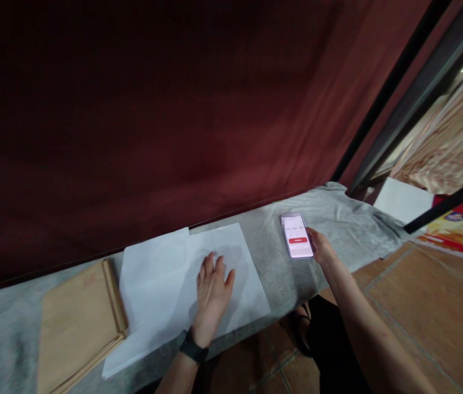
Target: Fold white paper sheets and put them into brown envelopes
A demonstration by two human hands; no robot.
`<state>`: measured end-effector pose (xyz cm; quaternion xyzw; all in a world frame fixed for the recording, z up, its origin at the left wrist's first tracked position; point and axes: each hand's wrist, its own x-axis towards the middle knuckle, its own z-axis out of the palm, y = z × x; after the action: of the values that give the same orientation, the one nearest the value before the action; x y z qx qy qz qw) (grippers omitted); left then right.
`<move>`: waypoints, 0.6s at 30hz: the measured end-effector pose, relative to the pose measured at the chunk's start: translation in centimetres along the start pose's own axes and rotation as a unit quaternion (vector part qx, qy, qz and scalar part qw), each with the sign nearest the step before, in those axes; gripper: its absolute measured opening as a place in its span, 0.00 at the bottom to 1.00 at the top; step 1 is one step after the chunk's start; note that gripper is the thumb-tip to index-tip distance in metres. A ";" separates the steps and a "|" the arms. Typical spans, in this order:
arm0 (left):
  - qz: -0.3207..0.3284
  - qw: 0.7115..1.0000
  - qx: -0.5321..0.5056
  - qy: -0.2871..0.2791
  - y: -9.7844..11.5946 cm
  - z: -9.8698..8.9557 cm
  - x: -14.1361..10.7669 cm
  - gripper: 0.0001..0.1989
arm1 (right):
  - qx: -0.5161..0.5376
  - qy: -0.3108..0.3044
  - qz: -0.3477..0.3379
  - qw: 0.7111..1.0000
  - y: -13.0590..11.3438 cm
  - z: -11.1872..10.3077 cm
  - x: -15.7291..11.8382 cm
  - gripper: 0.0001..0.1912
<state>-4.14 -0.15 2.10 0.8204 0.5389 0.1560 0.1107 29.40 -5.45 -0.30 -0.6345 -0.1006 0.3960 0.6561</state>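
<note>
Over flat white paper sheets (pixel 157 284), the wide-spread left hand (pixel 214 284) could drag them askew, while right of them the right hand (pixel 320 245), grip unclear, might nudge the slim lit rectangular smartphone (pixel 299 250) it touches.

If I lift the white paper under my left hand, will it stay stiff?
Probably not: the white paper looks thin, so it may sag. Its broad, smooth-looking surface suggests it might slide easily on the grey cloth.

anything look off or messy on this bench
Slightly: the white sheets by the left hand overlap unevenly, their edges not lined up, and the gray cloth is rumpled toward its right end. No spill or damage shows.
</note>
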 end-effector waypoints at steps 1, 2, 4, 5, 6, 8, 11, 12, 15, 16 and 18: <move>-0.032 0.998 0.054 0.004 -0.9 -0.4 -0.1 0.23 | 0.001 0.005 0.005 1.000 -0.1 -0.1 0.0 0.09; -0.061 0.994 0.092 0.002 -1.7 -0.7 -0.1 0.25 | 0.003 0.010 0.011 1.000 -0.1 -0.2 0.0 0.09; -0.101 0.986 0.128 -0.023 -3.1 -1.3 -0.2 0.27 | 0.006 0.015 0.015 1.000 -0.2 -0.3 0.1 0.10; -0.101 0.985 0.137 -0.032 -3.6 -1.4 -0.3 0.27 | 0.008 0.016 0.016 1.000 -0.2 -0.3 0.1 0.10; -0.097 0.984 0.142 -0.038 -4.0 -1.5 -0.2 0.27 | 0.009 0.017 0.016 1.000 -0.2 -0.3 0.0 0.10; -0.078 0.986 0.142 -0.038 -4.5 -1.4 -0.1 0.27 | 0.012 0.016 0.014 1.000 -0.3 -0.4 -0.1 0.09; -0.066 0.991 0.113 -0.030 -4.7 -0.8 0.3 0.29 | 0.017 0.013 0.009 1.000 -0.5 -0.6 -0.3 0.08; -0.068 0.992 0.098 -0.030 -4.7 -0.6 0.4 0.30 | 0.018 0.012 0.007 1.000 -0.6 -0.7 -0.3 0.08; -0.083 0.994 0.064 -0.032 -4.5 -0.1 0.8 0.31 | 0.016 0.006 0.003 1.000 -0.8 -1.0 -0.4 0.08; -0.085 0.994 0.060 -0.031 -4.4 0.1 0.9 0.31 | 0.014 0.003 0.000 1.000 -0.8 -1.0 -0.4 0.08; -0.069 0.996 0.058 -0.030 -4.0 0.4 1.0 0.30 | 0.012 -0.005 -0.014 1.000 -0.7 -1.1 -0.4 0.08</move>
<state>-7.03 2.37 0.45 0.7908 0.5984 0.0918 0.0897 30.16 -6.44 0.32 -0.6232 -0.1082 0.3914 0.6684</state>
